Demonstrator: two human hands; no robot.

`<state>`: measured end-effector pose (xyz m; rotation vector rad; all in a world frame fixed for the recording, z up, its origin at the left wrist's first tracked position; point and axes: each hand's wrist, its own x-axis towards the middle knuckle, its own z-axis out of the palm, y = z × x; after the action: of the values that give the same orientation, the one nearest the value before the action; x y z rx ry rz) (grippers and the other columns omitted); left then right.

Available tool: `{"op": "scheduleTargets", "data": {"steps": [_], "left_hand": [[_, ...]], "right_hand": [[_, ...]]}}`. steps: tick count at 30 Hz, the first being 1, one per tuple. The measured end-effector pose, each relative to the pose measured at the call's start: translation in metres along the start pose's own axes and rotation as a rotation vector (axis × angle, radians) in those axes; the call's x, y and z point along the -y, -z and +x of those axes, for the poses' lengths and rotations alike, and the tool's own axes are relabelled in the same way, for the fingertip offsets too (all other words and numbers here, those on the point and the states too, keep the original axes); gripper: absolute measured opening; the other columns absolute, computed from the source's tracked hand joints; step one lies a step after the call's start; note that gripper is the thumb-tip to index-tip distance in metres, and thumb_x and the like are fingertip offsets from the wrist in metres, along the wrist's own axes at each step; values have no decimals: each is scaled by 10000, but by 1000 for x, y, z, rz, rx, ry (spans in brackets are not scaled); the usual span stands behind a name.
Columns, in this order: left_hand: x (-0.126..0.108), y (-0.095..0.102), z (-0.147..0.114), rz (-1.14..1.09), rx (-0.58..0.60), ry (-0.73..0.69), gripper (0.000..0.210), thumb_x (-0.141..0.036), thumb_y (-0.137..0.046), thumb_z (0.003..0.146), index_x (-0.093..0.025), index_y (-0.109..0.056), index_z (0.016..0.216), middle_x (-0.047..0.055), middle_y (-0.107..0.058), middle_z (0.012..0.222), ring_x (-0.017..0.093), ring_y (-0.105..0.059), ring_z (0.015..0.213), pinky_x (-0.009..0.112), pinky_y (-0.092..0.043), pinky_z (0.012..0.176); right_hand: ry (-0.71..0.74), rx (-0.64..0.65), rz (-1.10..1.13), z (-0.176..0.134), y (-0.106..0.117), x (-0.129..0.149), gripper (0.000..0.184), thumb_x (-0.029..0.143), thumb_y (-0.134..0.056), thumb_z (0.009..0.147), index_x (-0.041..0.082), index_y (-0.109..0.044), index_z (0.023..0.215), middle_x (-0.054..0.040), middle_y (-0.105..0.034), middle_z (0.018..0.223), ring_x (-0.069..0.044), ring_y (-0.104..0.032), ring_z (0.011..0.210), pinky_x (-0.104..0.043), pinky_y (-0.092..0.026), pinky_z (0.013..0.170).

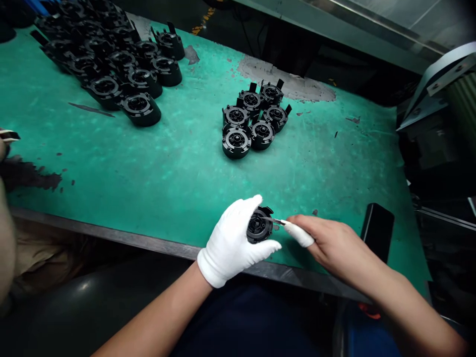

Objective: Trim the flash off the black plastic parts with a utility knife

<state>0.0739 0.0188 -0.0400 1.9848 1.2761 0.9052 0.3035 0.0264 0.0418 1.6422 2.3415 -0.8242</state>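
Note:
My left hand [232, 243], in a white glove, grips a round black plastic part [259, 226] just above the near edge of the green table [178, 168]. My right hand [329, 243], bare except for a white finger cot, holds a thin blade [274, 221] whose tip touches the part's rim. A cluster of several similar black parts [251, 124] sits on the table farther out, straight ahead.
A large pile of the same black parts [111, 64] lies at the far left. A black rectangular object [377, 230] stands at the table edge right of my right hand. Another person's arm [5, 238] is at the left edge. Machinery [442, 114] stands on the right.

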Motion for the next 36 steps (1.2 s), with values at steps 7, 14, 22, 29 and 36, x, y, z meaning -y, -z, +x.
{"op": "scheduleTargets", "data": {"steps": [7, 14, 22, 29, 36], "left_hand": [[-3, 1, 2, 17, 1, 0, 878, -563, -771, 768, -180, -384, 1456, 158, -551, 1424, 324, -525, 1337, 510, -445, 1143], [-2, 0, 2, 26, -5, -16, 894, -565, -783, 755, -176, -380, 1453, 158, -557, 1410, 320, -530, 1330, 503, -446, 1143], [1, -1, 2, 34, 3, -23, 915, -611, -773, 745, -159, -397, 1445, 162, -555, 1419, 320, -520, 1343, 501, -432, 1159], [0, -1, 2, 27, 3, -2, 876, -592, -759, 770, -147, -413, 1442, 163, -551, 1427, 310, -513, 1353, 488, -417, 1174], [1, -3, 0, 10, -1, 4, 880, -597, -768, 760, -150, -430, 1437, 153, -549, 1435, 301, -513, 1354, 478, -417, 1175]], "right_hand": [[74, 20, -251, 18, 12, -4, 271, 287, -460, 998, 325, -653, 1185, -21, -752, 963, -204, -693, 817, -269, -386, 596], [124, 33, -381, 27, 19, -7, 313, 202, -514, 920, 312, -635, 1187, -5, -746, 952, -199, -686, 741, -285, -239, 524], [93, 155, -186, 11, 9, -3, 261, 185, -480, 935, 285, -663, 1091, -19, -760, 861, -209, -699, 753, -274, -359, 584], [15, 107, 67, -12, -15, 5, 292, 202, -438, 964, 294, -640, 1155, -19, -770, 1030, -235, -726, 913, -316, -482, 730], [-82, 5, 79, -18, -42, 13, 408, 187, -418, 936, 246, -594, 1299, -89, -744, 1150, -311, -715, 1019, -410, -525, 829]]}}
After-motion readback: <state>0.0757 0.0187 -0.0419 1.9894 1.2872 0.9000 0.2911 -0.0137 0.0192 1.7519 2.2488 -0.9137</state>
